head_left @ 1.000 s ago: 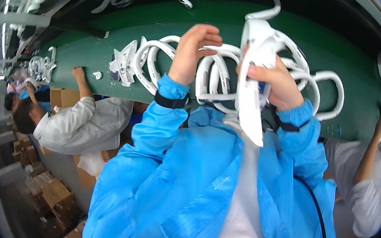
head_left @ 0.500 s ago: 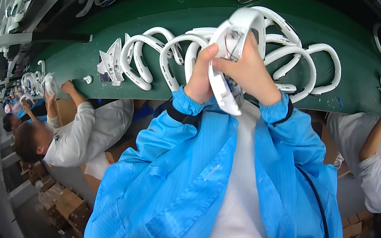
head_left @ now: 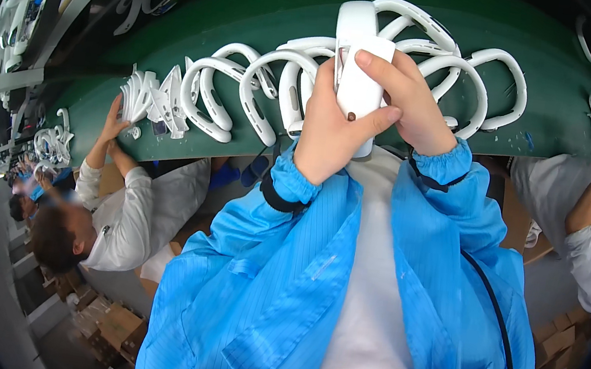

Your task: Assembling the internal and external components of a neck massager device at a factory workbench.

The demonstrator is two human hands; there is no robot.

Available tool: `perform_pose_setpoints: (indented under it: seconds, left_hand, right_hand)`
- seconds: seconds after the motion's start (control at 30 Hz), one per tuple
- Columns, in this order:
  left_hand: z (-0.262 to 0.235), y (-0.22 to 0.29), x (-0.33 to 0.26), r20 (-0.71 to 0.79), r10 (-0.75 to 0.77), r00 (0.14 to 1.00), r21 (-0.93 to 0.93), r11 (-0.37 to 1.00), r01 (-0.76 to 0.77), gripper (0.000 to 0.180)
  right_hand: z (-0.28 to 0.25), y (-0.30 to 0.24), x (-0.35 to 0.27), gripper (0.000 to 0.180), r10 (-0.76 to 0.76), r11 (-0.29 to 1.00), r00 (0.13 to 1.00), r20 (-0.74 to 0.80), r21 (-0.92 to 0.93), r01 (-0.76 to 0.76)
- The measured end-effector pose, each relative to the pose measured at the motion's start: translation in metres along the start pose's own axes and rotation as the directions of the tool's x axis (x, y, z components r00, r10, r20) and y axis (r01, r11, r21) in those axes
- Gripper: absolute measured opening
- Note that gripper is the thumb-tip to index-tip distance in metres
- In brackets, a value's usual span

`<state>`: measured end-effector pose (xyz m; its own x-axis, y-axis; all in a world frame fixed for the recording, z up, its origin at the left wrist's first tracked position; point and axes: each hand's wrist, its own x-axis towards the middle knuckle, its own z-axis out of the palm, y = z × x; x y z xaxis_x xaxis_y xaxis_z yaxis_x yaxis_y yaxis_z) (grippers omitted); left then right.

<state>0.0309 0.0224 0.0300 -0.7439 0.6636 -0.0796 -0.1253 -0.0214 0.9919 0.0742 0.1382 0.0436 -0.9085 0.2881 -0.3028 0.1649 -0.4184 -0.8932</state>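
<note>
Gripping one white U-shaped neckband piece (head_left: pixel 359 66) with both hands above the near edge of the green table (head_left: pixel 482 15).

The left hand (head_left: pixel 328 133) is wrapping its fingers (head_left: pixel 375 117) around the piece's lower arm, while the right hand (head_left: pixel 414 103) is pinching it from the other side; a row of similar white neckbands (head_left: pixel 233 90) is lying along the table behind, and a co-worker's hand (head_left: pixel 110 126) is reaching onto the left end.
</note>
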Motion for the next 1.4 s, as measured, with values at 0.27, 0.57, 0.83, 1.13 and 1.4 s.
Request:
perform_pose_setpoints:
  seconds: [0.27, 0.57, 0.83, 1.13, 1.4]
  left_hand:
    - [-0.014, 0.001, 0.001, 0.015, 0.084, 0.996, -0.107, 0.991, -0.082, 0.052]
    - [-0.017, -0.001, -0.007, 0.046, 0.177, 0.983, -0.096, 0.980, -0.172, 0.068]
    - [-0.025, 0.017, -0.005, 0.237, 0.469, 0.851, 0.012, 0.874, -0.485, 0.077]
    - [-0.018, 0.030, -0.010, 0.152, 0.256, 0.955, 0.055, 0.962, -0.266, 0.072]
    - [-0.020, 0.018, 0.010, -0.017, 0.068, 0.998, -0.261, 0.963, -0.070, 0.053]
  right_hand:
    - [0.003, 0.025, 0.024, 0.053, -0.180, 0.797, 0.945, 0.274, 0.603, -0.024]
    - [0.024, 0.031, 0.018, 0.050, -0.319, 0.902, 0.947, 0.044, 0.322, 0.289]
    - [0.026, 0.021, 0.006, 0.078, -0.539, 0.838, 0.830, 0.146, 0.191, 0.511]
    - [0.029, 0.007, 0.002, 0.067, -0.443, 0.896, 0.896, -0.011, 0.025, 0.443]
    - [0.030, 0.016, 0.002, 0.049, -0.230, 0.968, 0.968, 0.103, 0.126, 0.216]
